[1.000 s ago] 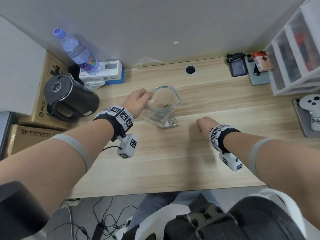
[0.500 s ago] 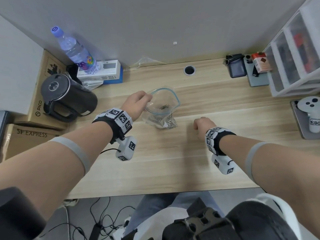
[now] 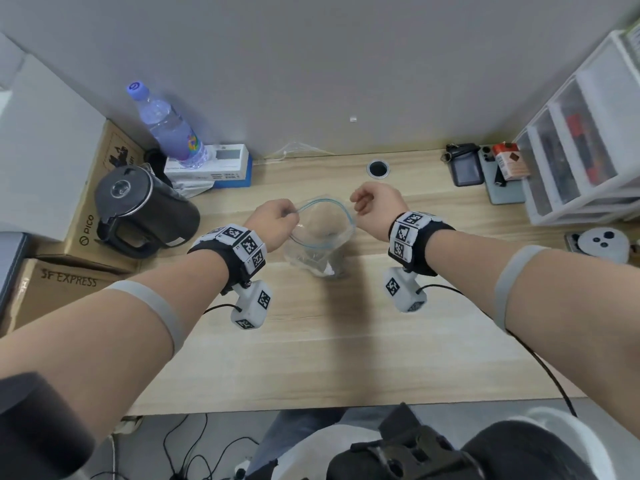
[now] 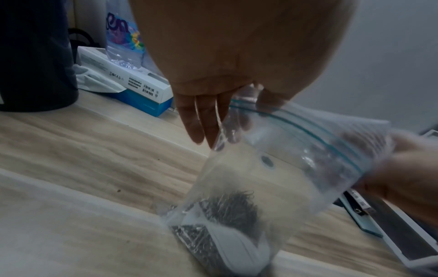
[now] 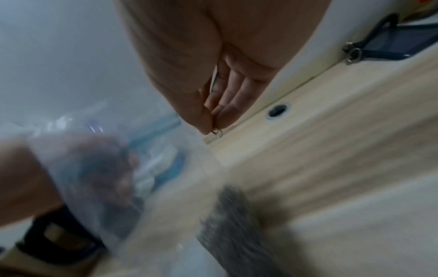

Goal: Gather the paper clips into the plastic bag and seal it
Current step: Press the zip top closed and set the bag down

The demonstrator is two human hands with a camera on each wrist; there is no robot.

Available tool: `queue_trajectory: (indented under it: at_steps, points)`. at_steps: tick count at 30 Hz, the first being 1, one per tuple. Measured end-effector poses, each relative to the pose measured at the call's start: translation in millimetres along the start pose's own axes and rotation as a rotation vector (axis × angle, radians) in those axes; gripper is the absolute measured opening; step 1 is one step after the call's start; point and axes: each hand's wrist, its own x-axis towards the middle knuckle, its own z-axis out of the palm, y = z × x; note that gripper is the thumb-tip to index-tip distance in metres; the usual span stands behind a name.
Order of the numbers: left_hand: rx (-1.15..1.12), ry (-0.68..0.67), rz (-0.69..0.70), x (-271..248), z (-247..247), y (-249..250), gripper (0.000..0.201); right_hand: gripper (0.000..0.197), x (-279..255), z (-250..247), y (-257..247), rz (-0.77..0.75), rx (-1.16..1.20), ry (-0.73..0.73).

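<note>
My left hand (image 3: 273, 221) holds the left rim of the plastic bag (image 3: 320, 244), which stands open on the desk (image 3: 346, 341) between both wrists. Paper clips (image 4: 227, 209) lie in its bottom. My right hand (image 3: 377, 206) is at its right rim. A kettle (image 3: 138, 209) sits far left, drawers (image 3: 581, 161) far right.

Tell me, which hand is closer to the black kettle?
Left. The left hand pinches the bag's rim beside the kettle; the right hand is across the bag, farther away.
</note>
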Motion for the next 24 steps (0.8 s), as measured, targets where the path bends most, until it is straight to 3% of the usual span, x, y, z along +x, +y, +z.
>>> queue_trajectory:
  at_steps: [4, 6, 11, 15, 16, 18, 21, 24]
  points:
    - [0.031, -0.056, -0.067, -2.3, -12.2, 6.7, 0.02, 0.026, 8.5, -0.9, -47.9, -0.1, 0.154, 0.062]
    - [0.027, -0.059, -0.088, -1.7, -17.0, 7.4, 0.022, 0.028, 7.0, 3.9, -62.4, -0.147, 0.161, 0.019]
    - [0.013, -0.056, -0.091, 0.2, -22.9, 5.3, 0.026, 0.023, -0.4, 17.1, -68.5, -0.252, -0.118, -0.208]
    - [-0.029, -0.085, -0.087, 0.0, -27.6, 6.0, 0.022, 0.02, 0.1, 15.4, -56.7, -0.293, -0.269, -0.109]
    - [-0.054, -0.109, -0.086, -1.3, -29.9, 7.2, 0.021, 0.028, 1.1, 14.1, -54.0, -0.317, -0.317, -0.075]
    - [-0.126, -0.154, -0.075, -4.8, -34.5, 8.6, 0.028, 0.062, 2.9, 12.3, -49.3, -0.325, -0.419, -0.103]
    - [-0.178, -0.173, -0.035, -7.2, -38.3, 9.1, 0.035, 0.119, 3.1, 14.2, -44.9, -0.225, -0.507, -0.321]
    - [-0.068, -0.175, 0.053, -6.1, -36.0, 6.6, 0.031, 0.132, 0.1, 16.7, -41.8, -0.197, -0.478, -0.418]
